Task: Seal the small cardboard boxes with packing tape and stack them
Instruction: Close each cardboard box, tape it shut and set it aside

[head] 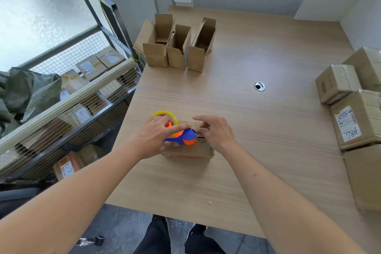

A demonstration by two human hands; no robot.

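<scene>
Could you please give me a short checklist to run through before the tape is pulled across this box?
1. Blue and orange tape dispenser gripped by left hand: ok.
2. Right hand steadying the small brown cardboard box: ok.
3. Box flaps fully closed: cannot tell, hands cover them.
4. Tape end stuck to box: cannot tell.
5. Three open cardboard boxes waiting at the wooden table's far edge: ok.

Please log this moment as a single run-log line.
step: taping box | left hand: holds tape dispenser on box | right hand: steadies box top | open boxes: waiting
</scene>
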